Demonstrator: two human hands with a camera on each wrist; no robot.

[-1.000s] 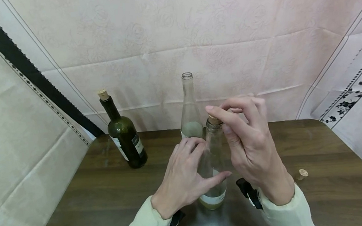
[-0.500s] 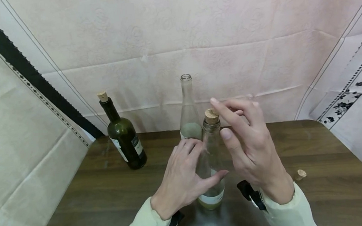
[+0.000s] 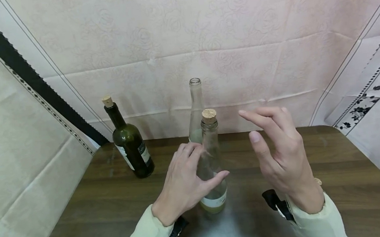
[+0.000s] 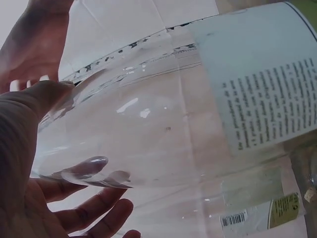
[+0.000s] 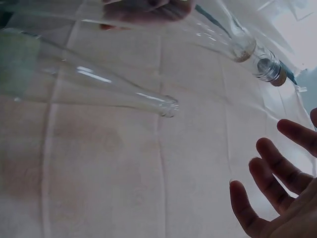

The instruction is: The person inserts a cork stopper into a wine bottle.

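A clear glass bottle stands on the table with a cork in its mouth, part of the cork above the rim. My left hand grips the bottle around its body, thumb on the near side. In the left wrist view, the fingers show on the other side of the clear glass, beyond its white printed label. My right hand hangs in the air right of the bottle's neck, fingers loosely bent and apart, touching nothing. In the right wrist view, the cork lies beyond those fingertips.
Behind the held bottle stands an uncorked clear bottle, its lower part hidden. A dark green bottle with a cork stands at the left. A loose cork peeks from behind my right wrist. Patterned cloth hangs behind the wooden table.
My right hand has let go of the cork and drawn away to the right. The left hand and the corked bottle have shifted left, overlapping the rear bottle more.
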